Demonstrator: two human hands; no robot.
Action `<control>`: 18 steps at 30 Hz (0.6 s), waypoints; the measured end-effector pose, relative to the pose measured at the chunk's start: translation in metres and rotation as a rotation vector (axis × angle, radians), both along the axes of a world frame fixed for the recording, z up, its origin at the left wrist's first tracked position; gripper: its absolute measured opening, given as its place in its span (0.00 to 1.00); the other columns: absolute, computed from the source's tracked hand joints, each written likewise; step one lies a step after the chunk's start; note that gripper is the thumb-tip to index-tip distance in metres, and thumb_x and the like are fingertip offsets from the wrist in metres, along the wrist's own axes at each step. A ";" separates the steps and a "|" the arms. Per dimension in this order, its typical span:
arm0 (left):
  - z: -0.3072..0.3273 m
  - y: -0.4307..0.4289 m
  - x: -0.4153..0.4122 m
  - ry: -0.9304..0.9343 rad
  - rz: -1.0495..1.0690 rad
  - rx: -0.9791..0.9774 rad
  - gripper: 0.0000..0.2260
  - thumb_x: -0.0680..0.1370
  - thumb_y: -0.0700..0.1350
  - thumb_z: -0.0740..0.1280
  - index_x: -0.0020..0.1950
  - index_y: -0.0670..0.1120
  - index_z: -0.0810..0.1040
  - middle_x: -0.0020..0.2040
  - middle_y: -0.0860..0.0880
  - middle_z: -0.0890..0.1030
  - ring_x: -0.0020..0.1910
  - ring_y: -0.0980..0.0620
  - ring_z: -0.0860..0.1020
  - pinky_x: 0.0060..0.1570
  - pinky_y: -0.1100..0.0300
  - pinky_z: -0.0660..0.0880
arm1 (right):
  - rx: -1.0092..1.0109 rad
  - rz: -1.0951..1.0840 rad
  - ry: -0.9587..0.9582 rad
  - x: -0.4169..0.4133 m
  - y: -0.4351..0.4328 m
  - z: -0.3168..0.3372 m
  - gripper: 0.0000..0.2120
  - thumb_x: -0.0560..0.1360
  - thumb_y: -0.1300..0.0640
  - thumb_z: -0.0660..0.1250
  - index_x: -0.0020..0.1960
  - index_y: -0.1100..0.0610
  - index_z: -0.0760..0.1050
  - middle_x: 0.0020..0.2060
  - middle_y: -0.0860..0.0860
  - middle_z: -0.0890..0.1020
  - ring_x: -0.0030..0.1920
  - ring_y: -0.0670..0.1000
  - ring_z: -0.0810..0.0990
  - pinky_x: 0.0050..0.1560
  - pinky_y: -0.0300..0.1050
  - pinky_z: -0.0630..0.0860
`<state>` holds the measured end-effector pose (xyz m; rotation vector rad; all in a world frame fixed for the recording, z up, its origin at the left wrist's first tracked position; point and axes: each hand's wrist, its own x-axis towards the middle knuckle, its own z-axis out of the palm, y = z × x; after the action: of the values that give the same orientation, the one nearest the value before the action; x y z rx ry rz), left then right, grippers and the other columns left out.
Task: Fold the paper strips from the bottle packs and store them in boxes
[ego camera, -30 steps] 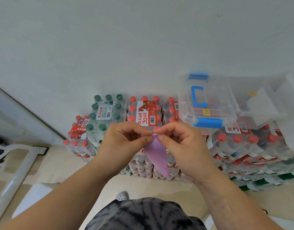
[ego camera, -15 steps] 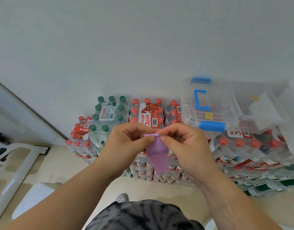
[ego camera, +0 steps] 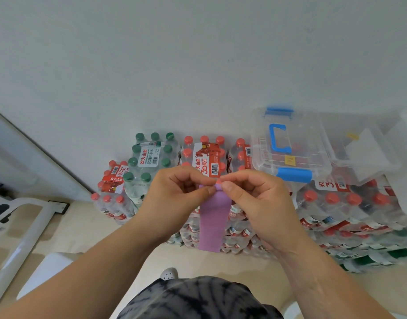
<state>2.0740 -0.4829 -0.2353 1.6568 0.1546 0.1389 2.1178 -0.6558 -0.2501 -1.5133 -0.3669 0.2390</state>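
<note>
Pinching the top edge of the purple strip (ego camera: 211,224) from the left with the left hand (ego camera: 175,199), thumb and forefinger curled onto it. Pinching the same edge from the right with the right hand (ego camera: 255,203), fingertips nearly touching those of the left. Hanging straight down below both hands, in the air in front of the stacked packs (ego camera: 204,157) by the wall (ego camera: 198,65). Resting on the packs at right: clear box (ego camera: 290,143) with blue handle and clasps, lid on. Just beside it, further right, second box (ego camera: 363,155), also clear.
</note>
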 end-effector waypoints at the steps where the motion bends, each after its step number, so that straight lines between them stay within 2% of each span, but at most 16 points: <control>1: 0.001 0.000 0.000 -0.002 -0.004 -0.001 0.04 0.72 0.32 0.73 0.45 0.39 0.85 0.41 0.43 0.86 0.43 0.44 0.85 0.47 0.55 0.83 | -0.006 -0.015 0.015 0.000 0.000 -0.001 0.06 0.75 0.64 0.73 0.51 0.57 0.85 0.42 0.50 0.88 0.46 0.49 0.87 0.46 0.40 0.82; 3: 0.001 0.000 0.001 -0.005 -0.006 0.005 0.04 0.73 0.32 0.73 0.45 0.39 0.85 0.42 0.43 0.86 0.44 0.45 0.85 0.47 0.56 0.83 | -0.032 -0.024 0.039 0.001 0.000 -0.002 0.07 0.74 0.62 0.74 0.51 0.56 0.85 0.42 0.50 0.88 0.46 0.50 0.87 0.47 0.43 0.83; 6: 0.000 0.001 0.001 0.004 -0.013 0.011 0.05 0.73 0.33 0.73 0.45 0.41 0.85 0.42 0.42 0.86 0.45 0.42 0.85 0.49 0.51 0.83 | -0.080 -0.013 0.028 0.002 0.000 -0.002 0.05 0.74 0.62 0.74 0.50 0.56 0.86 0.42 0.50 0.88 0.46 0.50 0.87 0.49 0.47 0.84; 10: 0.000 0.001 0.001 0.037 -0.020 -0.040 0.06 0.73 0.36 0.73 0.49 0.43 0.84 0.40 0.41 0.86 0.41 0.43 0.85 0.46 0.53 0.82 | -0.108 -0.023 -0.027 0.002 0.000 -0.001 0.06 0.74 0.63 0.74 0.47 0.52 0.85 0.40 0.48 0.87 0.43 0.47 0.85 0.47 0.40 0.82; 13: -0.001 0.003 0.002 0.021 -0.002 0.013 0.03 0.72 0.37 0.74 0.46 0.41 0.85 0.42 0.40 0.85 0.45 0.37 0.84 0.49 0.46 0.83 | -0.081 -0.003 -0.008 0.001 0.001 -0.001 0.07 0.74 0.64 0.74 0.47 0.52 0.85 0.41 0.48 0.87 0.43 0.46 0.85 0.47 0.39 0.81; 16: -0.001 0.001 0.001 0.010 0.026 0.014 0.03 0.72 0.35 0.75 0.44 0.40 0.84 0.41 0.40 0.85 0.45 0.39 0.84 0.49 0.47 0.82 | -0.054 -0.021 0.003 0.001 0.003 -0.003 0.07 0.74 0.64 0.74 0.48 0.54 0.85 0.41 0.51 0.87 0.43 0.51 0.85 0.46 0.41 0.82; 18: 0.001 0.000 0.001 0.004 0.037 -0.013 0.04 0.69 0.38 0.75 0.43 0.40 0.84 0.41 0.41 0.85 0.44 0.40 0.84 0.48 0.49 0.83 | -0.018 -0.041 0.040 0.001 0.004 -0.003 0.06 0.74 0.63 0.75 0.49 0.55 0.84 0.41 0.55 0.87 0.44 0.56 0.86 0.46 0.45 0.84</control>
<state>2.0750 -0.4826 -0.2344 1.6422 0.1886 0.1619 2.1193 -0.6520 -0.2534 -1.5297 -0.3027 0.2404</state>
